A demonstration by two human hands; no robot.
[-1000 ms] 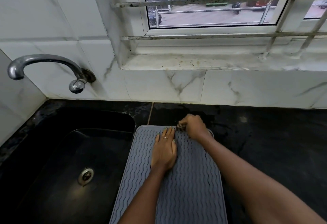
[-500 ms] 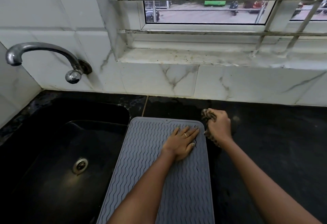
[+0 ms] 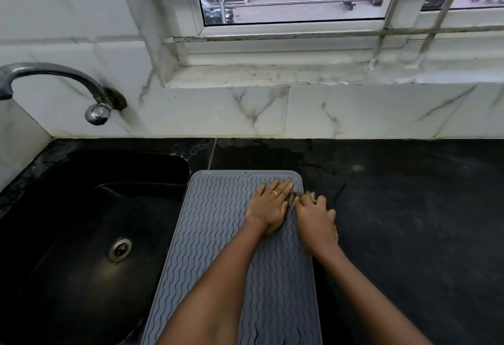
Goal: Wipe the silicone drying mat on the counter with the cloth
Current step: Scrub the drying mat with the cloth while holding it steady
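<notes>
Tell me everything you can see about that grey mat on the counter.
The silicone drying mat is a grey, rubbery-looking rectangle with rounded corners, a raised rim and wavy ridges running lengthwise. It lies flat on the black counter, its left edge by the black sink. The left hand presses flat on its far right part, fingers spread. The right hand, blurred, sits at its right edge, closed on the cloth, which barely shows.

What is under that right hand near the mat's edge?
The right hand covers the grey wavy silicone mat's right edge. A scrap of cloth peeks out; the rest is hidden.
</notes>
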